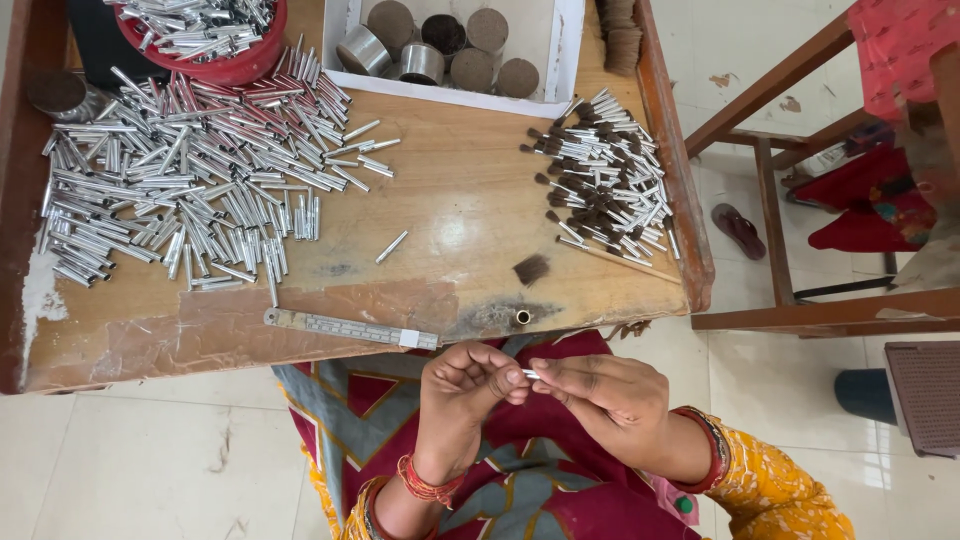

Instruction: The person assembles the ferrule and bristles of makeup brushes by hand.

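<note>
Both hands meet over my lap, just below the wooden table's (440, 220) front edge. My left hand (462, 388) is curled, fingertips pinching one end of a small silver metal tube (530, 374). My right hand (600, 392) pinches the tube's other end between thumb and forefinger. Only a short bit of the tube shows between the fingers. A small tuft of dark bristles (531, 268) lies on the table near the front edge, beside a little brass ring (523, 317).
A large heap of empty silver tubes (180, 180) covers the table's left. Finished tubes with dark bristle tips (605, 185) lie piled at the right. A metal ruler (350, 328) rests along the front edge. A red bowl (205, 35), a white box (450, 45) and a wooden chair (790, 200) stand around.
</note>
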